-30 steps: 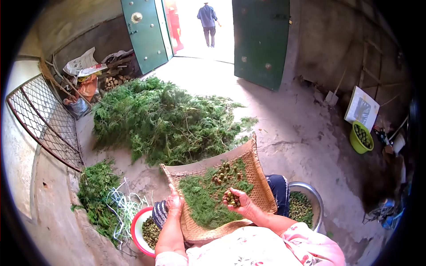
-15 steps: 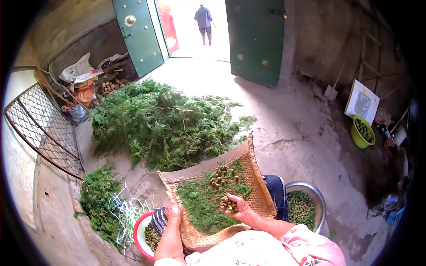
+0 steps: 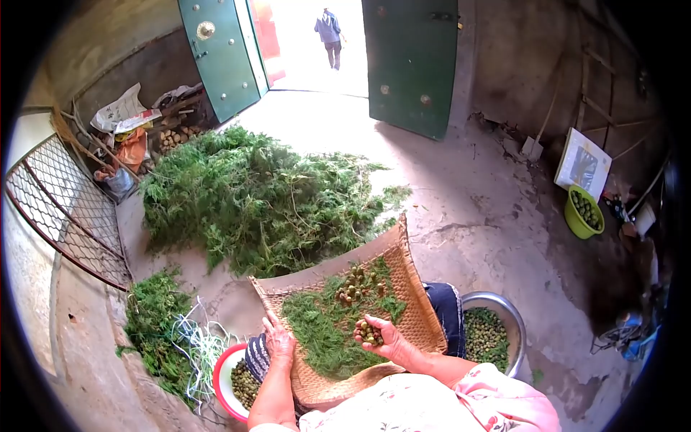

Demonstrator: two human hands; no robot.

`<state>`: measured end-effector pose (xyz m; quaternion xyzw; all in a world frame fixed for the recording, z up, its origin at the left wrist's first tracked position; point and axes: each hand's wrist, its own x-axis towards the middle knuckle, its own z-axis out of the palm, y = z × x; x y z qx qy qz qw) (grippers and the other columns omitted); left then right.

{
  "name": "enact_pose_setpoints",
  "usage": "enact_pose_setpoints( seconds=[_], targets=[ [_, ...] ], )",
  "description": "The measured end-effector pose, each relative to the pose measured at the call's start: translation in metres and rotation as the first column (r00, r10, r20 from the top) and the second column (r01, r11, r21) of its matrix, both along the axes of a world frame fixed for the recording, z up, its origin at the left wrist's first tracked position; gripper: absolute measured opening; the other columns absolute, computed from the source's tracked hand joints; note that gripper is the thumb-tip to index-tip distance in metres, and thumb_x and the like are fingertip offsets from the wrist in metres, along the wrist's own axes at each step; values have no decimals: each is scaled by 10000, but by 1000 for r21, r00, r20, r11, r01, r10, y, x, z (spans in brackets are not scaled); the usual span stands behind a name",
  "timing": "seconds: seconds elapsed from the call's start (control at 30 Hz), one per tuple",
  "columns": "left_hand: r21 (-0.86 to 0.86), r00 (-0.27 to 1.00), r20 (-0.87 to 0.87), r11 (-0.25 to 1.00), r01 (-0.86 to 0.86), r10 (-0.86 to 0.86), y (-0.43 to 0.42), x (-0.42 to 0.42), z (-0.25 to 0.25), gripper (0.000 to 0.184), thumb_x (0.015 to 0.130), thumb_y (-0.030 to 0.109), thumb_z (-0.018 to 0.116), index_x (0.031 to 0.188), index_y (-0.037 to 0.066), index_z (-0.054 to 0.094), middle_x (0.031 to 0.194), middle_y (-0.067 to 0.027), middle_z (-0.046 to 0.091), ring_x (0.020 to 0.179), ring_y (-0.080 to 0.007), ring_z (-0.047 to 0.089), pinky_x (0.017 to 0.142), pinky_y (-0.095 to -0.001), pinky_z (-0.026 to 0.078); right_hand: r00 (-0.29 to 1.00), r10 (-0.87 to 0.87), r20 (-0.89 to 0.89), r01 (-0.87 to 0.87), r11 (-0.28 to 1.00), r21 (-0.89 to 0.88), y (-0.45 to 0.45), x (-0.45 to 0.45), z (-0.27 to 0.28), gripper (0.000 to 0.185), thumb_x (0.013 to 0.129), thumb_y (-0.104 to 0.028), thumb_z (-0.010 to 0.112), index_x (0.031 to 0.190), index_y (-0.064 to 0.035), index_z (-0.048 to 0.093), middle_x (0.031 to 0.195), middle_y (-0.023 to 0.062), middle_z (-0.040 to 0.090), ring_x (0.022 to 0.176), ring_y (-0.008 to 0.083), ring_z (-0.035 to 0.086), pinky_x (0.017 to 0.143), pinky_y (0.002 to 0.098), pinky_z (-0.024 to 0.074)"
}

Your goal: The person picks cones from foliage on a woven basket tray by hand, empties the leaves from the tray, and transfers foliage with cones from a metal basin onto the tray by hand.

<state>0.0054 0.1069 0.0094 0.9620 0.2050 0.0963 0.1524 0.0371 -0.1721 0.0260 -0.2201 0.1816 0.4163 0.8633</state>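
A woven tray (image 3: pixel 421 302) lies across my lap, with green sprigs (image 3: pixel 324 335) spread over it and a small heap of round fruits (image 3: pixel 354 286) near its far side. My right hand (image 3: pixel 389 341) is cupped over the tray, its fingers curled round several round fruits (image 3: pixel 368 333). At the tray's left edge rests my left hand (image 3: pixel 278 341), gripping the rim, its thumb side partly hidden. A red-rimmed basin (image 3: pixel 223 381) of fruits stands by my left leg. By my right leg is a metal basin (image 3: pixel 515 324) of fruits and sprigs.
A big pile of green branches (image 3: pixel 266 201) lies ahead, a smaller one (image 3: pixel 158 324) at left beside white strips (image 3: pixel 205 345). A green basin (image 3: pixel 581 216) of fruits stands at right. Beyond the open green doors (image 3: pixel 410 65), a person (image 3: pixel 328 32) is outside.
The whole view has shifted slightly, moving things left in the frame. The person outside is a little farther off. Both hands keep nearly the same places on and over the tray.
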Motion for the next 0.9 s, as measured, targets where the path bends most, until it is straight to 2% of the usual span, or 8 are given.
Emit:
enact_pose_setpoints(
  seconds=[0.43,0.63,0.7,0.73,0.77,0.83,0.87,0.9],
  targets=[
    [-68,999,-25,997,31,-32,1,-1,2,820,692,78,588,1371,-17,137,1314,-318,280,1079,-441,462,917,-416,424,1000,-15,-27,14,999,-52,2,-3,9,287,877,-302,542,862,-22,606,781,119,615,684,246,602,424,268,452],
    [-123,998,-44,992,28,-34,2,1,3,829,697,100,609,1374,-15,145,1334,-317,259,1120,-442,435,943,-402,406,999,35,3,-34,998,-59,2,-3,6,288,876,-317,544,889,-36,605,794,100,623,691,220,615,463,283,484],
    [105,995,-63,991,77,-71,-2,0,6,814,698,150,644,1363,-9,202,1361,-285,250,1193,-422,370,1005,-432,333,1000,30,2,-30,997,-75,3,-3,11,285,876,-320,542,892,-42,608,796,93,623,699,210,615,456,278,480],
    [268,984,-162,956,115,-73,-10,0,19,789,684,205,675,1335,-1,279,1394,-248,225,1247,-401,304,1045,-499,231,999,43,9,-42,997,-71,3,-3,12,286,876,-322,540,888,-45,611,798,92,624,696,208,616,455,275,480],
    [360,981,-133,915,184,-144,-14,0,21,719,690,249,670,1292,1,365,1384,-241,265,1264,-394,285,1044,-553,177,998,57,13,-56,996,-65,3,-3,13,287,877,-324,537,884,-48,613,800,91,626,693,206,616,454,272,480],
    [525,926,-179,764,375,-332,-10,5,11,650,715,274,643,1262,1,423,1360,-240,320,1275,-397,273,1048,-559,159,998,63,32,-61,996,-62,4,-4,12,295,877,-331,535,890,-48,615,802,91,626,692,208,617,452,267,482],
    [549,910,-205,727,412,-361,-10,7,1,632,729,312,627,1251,5,447,1338,-232,363,1280,-398,270,1052,-557,148,998,56,18,-55,996,-76,6,-4,13,299,876,-334,537,898,-45,612,801,92,625,694,209,617,451,266,482],
    [452,887,-293,765,458,-357,-22,6,19,670,738,352,631,1276,12,420,1348,-219,360,1274,-391,286,1053,-561,138,999,50,3,-50,995,-92,6,-5,13,304,874,-337,538,907,-43,610,800,92,625,695,210,617,450,265,481]
  ],
)
